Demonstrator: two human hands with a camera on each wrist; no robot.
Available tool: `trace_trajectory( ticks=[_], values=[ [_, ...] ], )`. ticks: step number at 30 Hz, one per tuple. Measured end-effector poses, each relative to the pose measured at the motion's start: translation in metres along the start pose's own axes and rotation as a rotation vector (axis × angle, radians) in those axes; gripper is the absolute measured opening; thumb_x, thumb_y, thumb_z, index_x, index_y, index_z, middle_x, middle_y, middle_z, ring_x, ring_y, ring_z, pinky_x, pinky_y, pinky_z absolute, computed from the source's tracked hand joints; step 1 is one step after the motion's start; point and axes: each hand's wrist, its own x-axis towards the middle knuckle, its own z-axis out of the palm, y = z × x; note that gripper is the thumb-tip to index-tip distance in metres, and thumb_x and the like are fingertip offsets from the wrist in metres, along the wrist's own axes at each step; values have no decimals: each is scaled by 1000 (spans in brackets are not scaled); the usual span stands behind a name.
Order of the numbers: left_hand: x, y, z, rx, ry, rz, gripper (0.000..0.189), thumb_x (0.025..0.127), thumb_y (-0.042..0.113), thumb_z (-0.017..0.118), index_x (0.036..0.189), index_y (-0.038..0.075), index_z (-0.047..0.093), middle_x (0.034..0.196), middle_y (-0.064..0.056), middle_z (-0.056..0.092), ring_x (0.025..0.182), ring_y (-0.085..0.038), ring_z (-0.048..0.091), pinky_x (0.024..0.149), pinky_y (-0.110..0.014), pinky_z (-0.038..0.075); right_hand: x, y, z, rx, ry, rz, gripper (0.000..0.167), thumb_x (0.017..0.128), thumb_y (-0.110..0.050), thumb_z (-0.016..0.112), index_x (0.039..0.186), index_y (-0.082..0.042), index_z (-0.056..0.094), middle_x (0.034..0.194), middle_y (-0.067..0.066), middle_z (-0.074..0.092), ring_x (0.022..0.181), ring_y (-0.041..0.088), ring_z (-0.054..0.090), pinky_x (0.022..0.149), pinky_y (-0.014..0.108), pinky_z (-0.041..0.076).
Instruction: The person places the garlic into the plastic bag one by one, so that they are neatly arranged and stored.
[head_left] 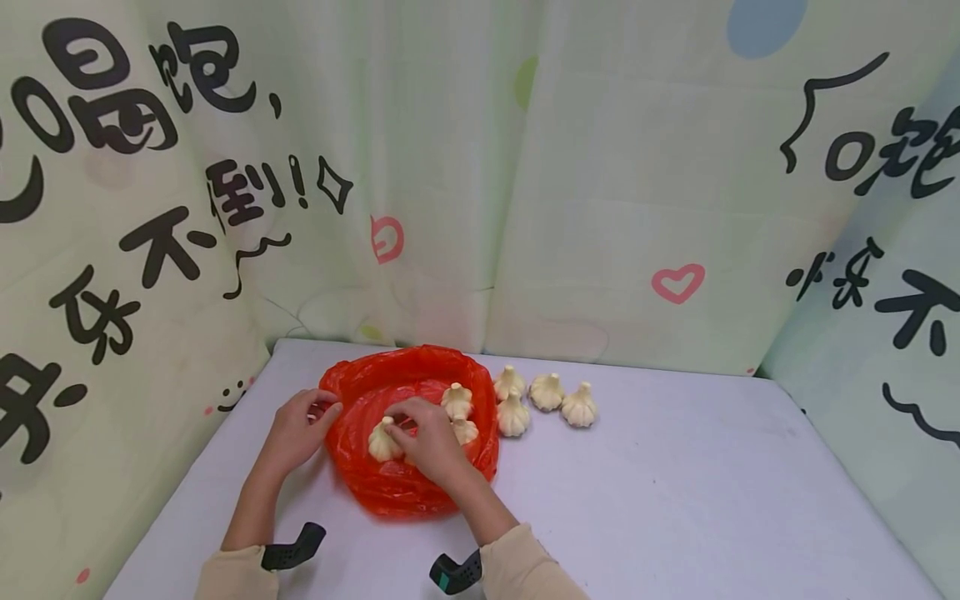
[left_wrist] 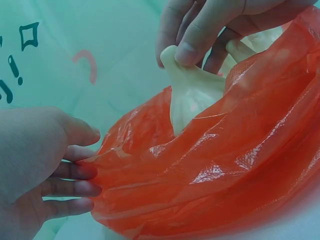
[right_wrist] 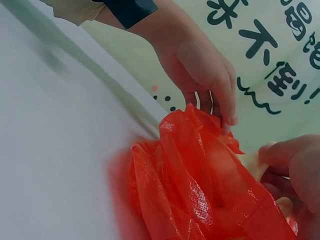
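Note:
A red plastic bag point(head_left: 360, 492) lies with its mouth spread on the table. Between thumb and fingers, my right hand point(head_left: 431, 442) pinches a garlic bulb point(head_left: 382, 443) by its stem, inside the bag's mouth. In the left wrist view that garlic bulb point(left_wrist: 192, 95) shows above the bag's edge, its lower part hidden by the plastic. My left hand point(head_left: 296, 429) is at the bag's left rim; its fingertips point(left_wrist: 87, 188) touch the plastic, and the thumb stays apart from it. More garlic bulbs point(head_left: 457, 402) sit in the bag, partly covered by my right hand.
Several garlic bulbs point(head_left: 546, 392) stand on the white table point(head_left: 675, 492) just right of the bag. Behind and at both sides hangs a pale printed curtain point(head_left: 600, 167) with black lettering.

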Motion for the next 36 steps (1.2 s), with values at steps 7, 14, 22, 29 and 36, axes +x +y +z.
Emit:
trace_trajectory(
  ticks=[7, 14, 22, 29, 36],
  values=[
    [0, 0, 0, 0, 1, -6, 30, 96, 24, 58, 119, 4, 58, 111, -16, 59, 100, -26, 55, 83, -37, 57, -1, 4, 3, 6, -25, 6, 22, 90, -21, 68, 112, -18, 69, 109, -4, 68, 99, 9, 61, 84, 19, 55],
    [0, 0, 1, 4, 4, -4, 31, 96, 23, 58, 119, 3, 58, 111, -16, 59, 99, -26, 55, 83, -37, 57, -2, 7, 5, -6, -60, 26, 23, 90, -21, 68, 112, -15, 69, 109, -5, 68, 100, 8, 60, 86, 21, 55],
    [1, -1, 1, 7, 3, 1, 31, 96, 23, 58, 119, 3, 58, 112, -16, 59, 100, -26, 56, 83, -37, 57, -3, 9, 8, -16, -57, 24, 23, 90, -22, 68, 112, -14, 69, 110, -4, 68, 101, 9, 60, 86, 22, 55],
    [2, 0, 1, 9, 1, 0, 30, 96, 23, 58, 118, 3, 58, 111, -16, 59, 99, -25, 55, 82, -36, 57, -2, 10, 7, -16, -57, 41, 24, 90, -22, 68, 112, -15, 69, 110, -4, 68, 100, 9, 60, 86, 23, 56],
    [2, 0, 1, 10, -1, 4, 30, 96, 23, 58, 118, 3, 59, 110, -16, 60, 99, -25, 55, 82, -36, 57, -1, 10, 6, -21, -56, 38, 29, 89, -23, 69, 116, -13, 67, 112, -3, 68, 100, 11, 60, 85, 25, 57]
  ],
)
